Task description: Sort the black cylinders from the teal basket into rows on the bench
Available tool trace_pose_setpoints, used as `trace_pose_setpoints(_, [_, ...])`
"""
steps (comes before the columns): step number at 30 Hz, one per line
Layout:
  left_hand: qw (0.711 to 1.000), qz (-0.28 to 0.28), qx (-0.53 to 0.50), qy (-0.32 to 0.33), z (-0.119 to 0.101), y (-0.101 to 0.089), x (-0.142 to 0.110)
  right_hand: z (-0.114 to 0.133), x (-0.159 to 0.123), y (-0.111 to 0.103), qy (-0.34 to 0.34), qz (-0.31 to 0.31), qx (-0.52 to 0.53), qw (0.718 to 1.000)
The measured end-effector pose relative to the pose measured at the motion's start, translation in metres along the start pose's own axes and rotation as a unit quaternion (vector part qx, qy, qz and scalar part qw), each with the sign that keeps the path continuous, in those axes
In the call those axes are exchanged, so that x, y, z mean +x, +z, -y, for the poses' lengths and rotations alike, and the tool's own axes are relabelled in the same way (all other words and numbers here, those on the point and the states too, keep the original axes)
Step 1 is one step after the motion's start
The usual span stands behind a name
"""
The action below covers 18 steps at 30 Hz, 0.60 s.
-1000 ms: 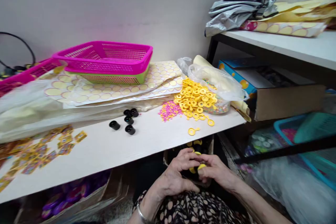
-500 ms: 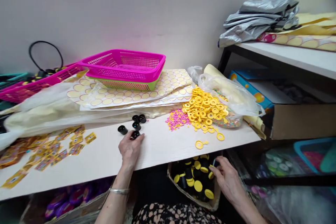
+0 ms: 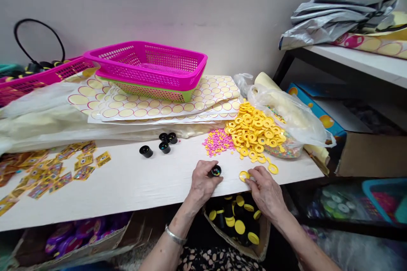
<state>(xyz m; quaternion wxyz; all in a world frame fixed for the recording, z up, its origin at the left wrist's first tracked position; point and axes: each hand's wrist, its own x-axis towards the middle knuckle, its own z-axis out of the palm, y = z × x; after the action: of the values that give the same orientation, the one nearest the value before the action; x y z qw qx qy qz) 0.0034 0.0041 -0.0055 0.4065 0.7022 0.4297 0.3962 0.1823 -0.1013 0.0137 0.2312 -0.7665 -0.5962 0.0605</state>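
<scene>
My left hand (image 3: 204,181) is closed round a small black cup (image 3: 216,170) with colourful bits inside, its open end towards me. To its right, my right hand (image 3: 264,186) pinches a yellow plastic ring with a tab (image 3: 243,175) at the table's front edge. Several more black cups (image 3: 164,147) stand farther left on the white table. Beyond my right hand lies a heap of yellow rings (image 3: 254,129), next to a small pile of pink and yellow beads (image 3: 218,142).
Below the table edge, a box (image 3: 233,247) holds black pieces with yellow caps. Small gold packets (image 3: 52,173) lie at the left. Behind are a pink basket (image 3: 146,78), sticker sheets (image 3: 219,93) and a clear plastic bag (image 3: 295,118). A shelf (image 3: 359,61) stands at the right.
My left hand has carried a black cup to the right. My right hand has left the box, where it held a capped black piece, and now grips a yellow ring on the table.
</scene>
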Motion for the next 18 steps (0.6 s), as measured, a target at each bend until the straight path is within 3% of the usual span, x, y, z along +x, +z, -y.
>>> trace_pose_setpoints(5, [1.000, 0.010, -0.013, -0.016, -0.001, -0.003, 0.000, -0.002, 0.007, 0.010, -0.022, -0.019, -0.059, 0.998])
trace_pose_setpoints(12, [1.000, 0.026, -0.011, -0.002, -0.003, -0.005, 0.001, -0.003, 0.035, 0.013, -0.038, -0.112, -0.066, 0.991])
trace_pose_setpoints(18, [0.999, 0.026, -0.019, 0.008, 0.000, -0.005, 0.002, 0.015, 0.072, 0.014, -0.071, -0.031, -0.124, 0.989])
